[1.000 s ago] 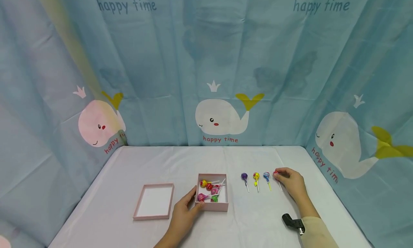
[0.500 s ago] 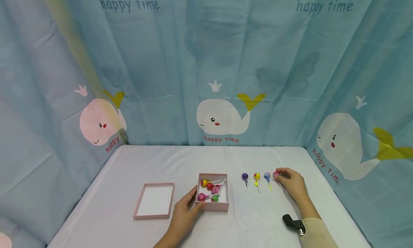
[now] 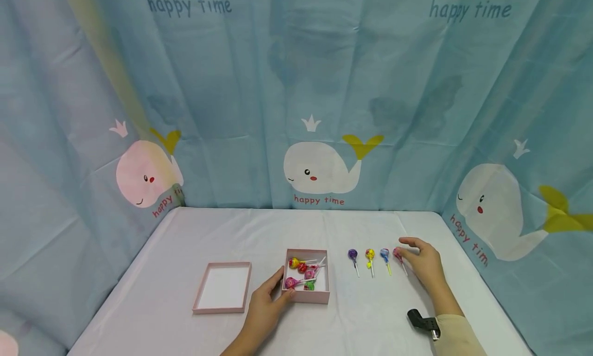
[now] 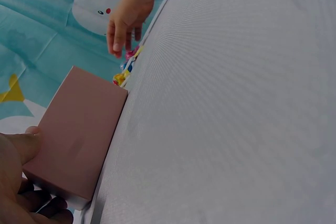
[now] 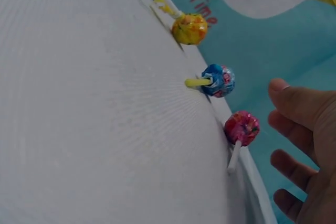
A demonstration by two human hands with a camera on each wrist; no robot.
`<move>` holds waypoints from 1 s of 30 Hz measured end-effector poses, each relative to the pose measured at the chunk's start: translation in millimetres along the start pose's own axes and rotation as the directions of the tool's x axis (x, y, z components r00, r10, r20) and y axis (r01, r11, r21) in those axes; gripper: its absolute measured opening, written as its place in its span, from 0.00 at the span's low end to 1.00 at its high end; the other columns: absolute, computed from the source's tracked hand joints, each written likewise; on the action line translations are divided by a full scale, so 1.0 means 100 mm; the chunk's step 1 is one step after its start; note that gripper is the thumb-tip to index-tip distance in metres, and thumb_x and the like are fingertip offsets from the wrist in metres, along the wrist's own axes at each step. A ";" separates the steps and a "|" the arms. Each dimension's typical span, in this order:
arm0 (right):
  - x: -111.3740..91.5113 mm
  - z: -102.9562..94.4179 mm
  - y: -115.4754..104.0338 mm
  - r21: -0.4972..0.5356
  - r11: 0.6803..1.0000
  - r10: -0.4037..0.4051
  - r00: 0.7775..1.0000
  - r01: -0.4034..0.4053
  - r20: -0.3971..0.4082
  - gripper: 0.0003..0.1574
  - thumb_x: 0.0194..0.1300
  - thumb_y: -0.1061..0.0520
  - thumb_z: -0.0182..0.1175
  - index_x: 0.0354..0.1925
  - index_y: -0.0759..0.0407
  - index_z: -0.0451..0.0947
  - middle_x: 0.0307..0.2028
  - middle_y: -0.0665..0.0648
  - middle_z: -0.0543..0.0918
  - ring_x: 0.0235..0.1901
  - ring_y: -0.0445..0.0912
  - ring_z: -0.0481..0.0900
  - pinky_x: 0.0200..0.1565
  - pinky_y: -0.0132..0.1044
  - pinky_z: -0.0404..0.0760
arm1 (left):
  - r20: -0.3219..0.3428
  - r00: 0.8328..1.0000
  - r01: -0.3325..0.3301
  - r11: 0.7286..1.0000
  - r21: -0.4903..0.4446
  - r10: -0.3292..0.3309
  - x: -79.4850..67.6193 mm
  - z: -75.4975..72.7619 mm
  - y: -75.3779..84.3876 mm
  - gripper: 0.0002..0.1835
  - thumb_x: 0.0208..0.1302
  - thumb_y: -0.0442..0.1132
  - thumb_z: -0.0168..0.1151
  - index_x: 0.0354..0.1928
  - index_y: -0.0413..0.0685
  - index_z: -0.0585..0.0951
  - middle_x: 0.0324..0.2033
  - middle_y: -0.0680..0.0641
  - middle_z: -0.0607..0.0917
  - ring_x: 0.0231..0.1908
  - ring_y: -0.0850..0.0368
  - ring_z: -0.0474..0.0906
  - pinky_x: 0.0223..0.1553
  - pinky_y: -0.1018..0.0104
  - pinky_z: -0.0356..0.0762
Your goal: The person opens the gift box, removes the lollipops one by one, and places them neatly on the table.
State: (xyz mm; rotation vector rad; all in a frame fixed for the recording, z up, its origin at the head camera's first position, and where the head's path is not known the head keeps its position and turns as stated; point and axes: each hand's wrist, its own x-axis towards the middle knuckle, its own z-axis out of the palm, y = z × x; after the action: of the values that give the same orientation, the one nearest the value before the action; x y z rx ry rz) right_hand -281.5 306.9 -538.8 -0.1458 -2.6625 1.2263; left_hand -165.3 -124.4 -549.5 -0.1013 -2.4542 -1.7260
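Observation:
In the head view my left hand [image 3: 263, 308] grips the near left corner of a pink box [image 3: 311, 297], thumb in front and fingers along its side. Several wrapped lollipops lie inside it, among them a yellow-red lollipop [image 3: 294, 263] and a pink lollipop [image 3: 291, 283]. To the right, a row on the table holds a purple lollipop [image 3: 352, 254], a yellow lollipop [image 3: 369, 254], a blue lollipop [image 3: 385, 253] and a pink-red lollipop [image 5: 242, 128]. Beside that last one hovers my right hand [image 3: 425, 266], fingers spread and apart from it in the right wrist view.
A shallow pink box lid [image 3: 219, 310], white inside, lies left of the box. White cloth covers the table [image 3: 361, 325]. A blue curtain [image 3: 241, 88] with whale prints stands behind and at both sides. A black wrist device [image 3: 422, 322] sits at the right sleeve.
The right fingers have let go of the pink-red lollipop and spread, with the hand lifting slightly away. The left hand stays on the box. The head view has shifted a little.

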 end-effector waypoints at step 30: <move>0.00 -0.05 -1.18 0.134 0.918 -0.388 0.915 0.373 0.107 0.19 0.63 0.44 0.73 0.52 0.44 0.87 0.56 0.52 0.82 0.65 0.56 0.72 0.66 0.71 0.69 | 0.001 1.000 -0.006 1.000 0.011 0.006 0.00 0.00 0.01 0.38 0.63 0.45 0.73 0.73 0.46 0.71 0.72 0.46 0.73 0.73 0.43 0.66 0.71 0.53 0.67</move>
State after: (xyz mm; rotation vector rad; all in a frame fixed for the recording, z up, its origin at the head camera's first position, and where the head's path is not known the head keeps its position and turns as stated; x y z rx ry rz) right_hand -280.9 234.2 -446.3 0.4677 -2.5493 1.2796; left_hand -165.4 -124.2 -548.3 -0.1085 -2.4613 -1.7102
